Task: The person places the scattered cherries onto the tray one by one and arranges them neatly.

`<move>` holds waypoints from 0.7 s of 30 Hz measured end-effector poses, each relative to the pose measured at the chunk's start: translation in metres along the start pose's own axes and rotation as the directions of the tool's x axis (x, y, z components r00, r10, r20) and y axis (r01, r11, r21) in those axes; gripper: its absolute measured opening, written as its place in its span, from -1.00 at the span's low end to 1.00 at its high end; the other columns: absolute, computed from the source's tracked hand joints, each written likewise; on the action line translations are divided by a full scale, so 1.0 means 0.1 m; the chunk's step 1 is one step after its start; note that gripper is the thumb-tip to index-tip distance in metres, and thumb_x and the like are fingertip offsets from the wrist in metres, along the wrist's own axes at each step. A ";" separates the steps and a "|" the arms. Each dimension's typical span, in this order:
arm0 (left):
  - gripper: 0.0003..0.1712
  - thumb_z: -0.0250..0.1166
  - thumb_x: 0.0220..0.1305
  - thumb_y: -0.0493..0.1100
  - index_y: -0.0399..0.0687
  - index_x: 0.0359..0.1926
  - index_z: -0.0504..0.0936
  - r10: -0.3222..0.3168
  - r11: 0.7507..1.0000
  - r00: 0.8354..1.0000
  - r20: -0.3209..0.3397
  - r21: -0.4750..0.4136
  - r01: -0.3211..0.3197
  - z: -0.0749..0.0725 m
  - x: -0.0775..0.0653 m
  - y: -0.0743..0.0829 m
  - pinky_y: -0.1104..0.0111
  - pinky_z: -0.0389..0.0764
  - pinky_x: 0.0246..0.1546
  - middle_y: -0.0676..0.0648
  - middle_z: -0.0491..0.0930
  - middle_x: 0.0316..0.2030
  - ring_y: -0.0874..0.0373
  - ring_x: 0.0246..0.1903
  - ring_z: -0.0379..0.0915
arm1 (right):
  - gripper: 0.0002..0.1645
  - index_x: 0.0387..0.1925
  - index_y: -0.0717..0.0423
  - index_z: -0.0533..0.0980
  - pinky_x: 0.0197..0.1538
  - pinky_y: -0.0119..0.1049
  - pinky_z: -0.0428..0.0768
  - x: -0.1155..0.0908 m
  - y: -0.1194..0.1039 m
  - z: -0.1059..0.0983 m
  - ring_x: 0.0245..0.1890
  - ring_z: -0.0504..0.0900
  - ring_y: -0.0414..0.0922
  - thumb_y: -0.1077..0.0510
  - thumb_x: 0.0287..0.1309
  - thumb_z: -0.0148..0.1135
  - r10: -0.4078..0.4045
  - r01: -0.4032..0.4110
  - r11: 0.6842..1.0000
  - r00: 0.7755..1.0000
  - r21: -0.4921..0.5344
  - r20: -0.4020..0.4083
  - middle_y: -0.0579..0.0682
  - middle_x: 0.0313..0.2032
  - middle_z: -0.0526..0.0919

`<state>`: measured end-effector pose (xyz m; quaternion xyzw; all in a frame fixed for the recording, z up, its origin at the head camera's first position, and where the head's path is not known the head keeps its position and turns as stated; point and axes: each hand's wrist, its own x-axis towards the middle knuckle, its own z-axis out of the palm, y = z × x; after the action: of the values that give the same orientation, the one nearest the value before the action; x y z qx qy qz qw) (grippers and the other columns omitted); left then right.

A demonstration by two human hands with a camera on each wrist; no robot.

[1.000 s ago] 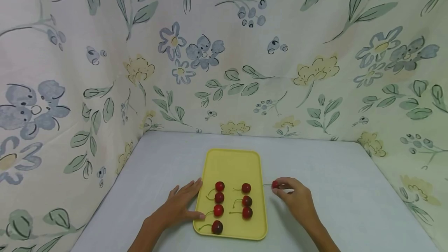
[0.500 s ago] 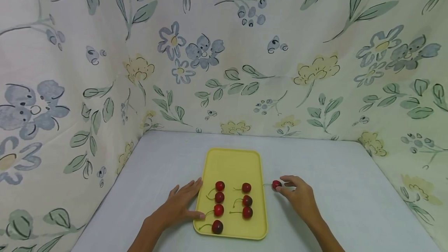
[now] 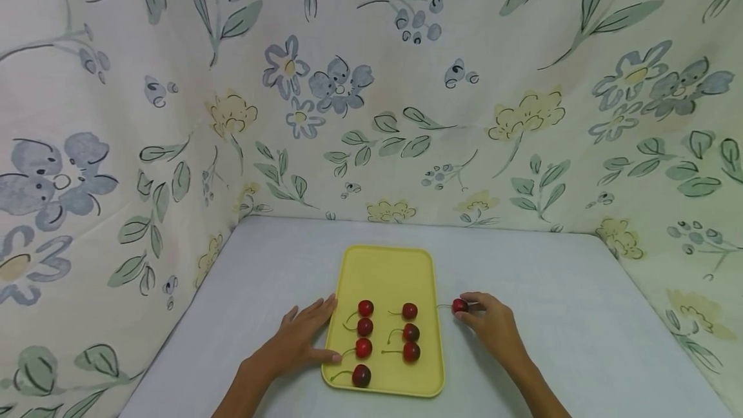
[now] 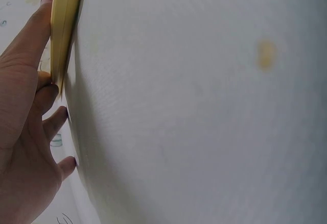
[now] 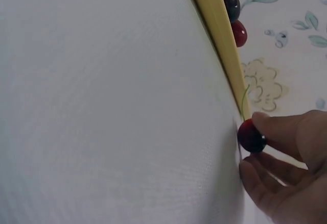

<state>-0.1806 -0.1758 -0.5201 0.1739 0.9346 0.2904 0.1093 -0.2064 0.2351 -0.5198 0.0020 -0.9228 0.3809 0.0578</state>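
A yellow tray (image 3: 386, 269) lies on the white table. Several red cherries (image 3: 363, 348) with stems form a column on its left side, and three more cherries (image 3: 411, 333) line its right side. My left hand (image 3: 298, 339) rests at the tray's left edge, fingers spread and thumb over the rim. Just outside the right edge, my right hand (image 3: 493, 328) pinches a single dark red cherry (image 5: 251, 136) between thumb and fingers. That cherry's thin stem points left toward the tray, and it sits at or near the table surface.
White cloth covers the table (image 3: 540, 289). Behind and on both sides hangs a floral curtain (image 3: 395, 115). The far part of the tray carries no cherries.
The right hand's fingers loosened around the single cherry half a second ago and have closed on it again. This cherry shifted very slightly right. The left hand and tray stay put.
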 end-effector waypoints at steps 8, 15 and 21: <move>0.34 0.52 0.08 0.44 -0.02 0.69 0.12 -0.014 1.000 1.000 0.006 -0.012 0.014 0.01 0.01 0.00 -0.42 -0.24 0.55 -0.07 0.17 0.65 -0.19 0.65 -0.03 | -0.59 0.04 0.17 0.72 0.08 -0.09 0.68 0.02 0.00 0.03 -0.03 0.77 -0.02 0.24 0.13 0.60 -0.020 0.020 1.000 1.000 -0.016 -0.001 0.01 -0.09 0.81; 0.33 0.51 0.09 0.45 -0.01 0.69 0.12 -0.013 1.000 1.000 0.011 -0.014 0.014 0.02 0.02 -0.01 -0.41 -0.23 0.55 -0.05 0.16 0.65 -0.18 0.66 -0.03 | -0.60 0.03 0.17 0.72 0.16 0.06 0.65 -0.01 -0.01 0.02 -0.02 0.76 -0.01 0.24 0.14 0.59 -0.028 0.028 0.999 1.000 -0.027 -0.012 0.01 -0.11 0.82; 0.33 0.52 0.08 0.45 -0.02 0.69 0.13 -0.015 1.000 1.000 0.012 -0.006 0.015 0.01 0.02 -0.01 -0.41 -0.22 0.55 -0.05 0.16 0.65 -0.18 0.66 -0.03 | -0.61 0.04 0.16 0.72 0.14 0.03 0.67 -0.04 0.00 0.01 -0.05 0.77 -0.04 0.25 0.15 0.58 -0.020 0.019 0.999 0.999 -0.035 -0.025 0.00 -0.10 0.82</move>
<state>-0.1819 -0.1753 -0.5212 0.1684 0.9343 0.2914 0.1175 -0.2021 0.2342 -0.5205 0.0049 -0.9284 0.3643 0.0732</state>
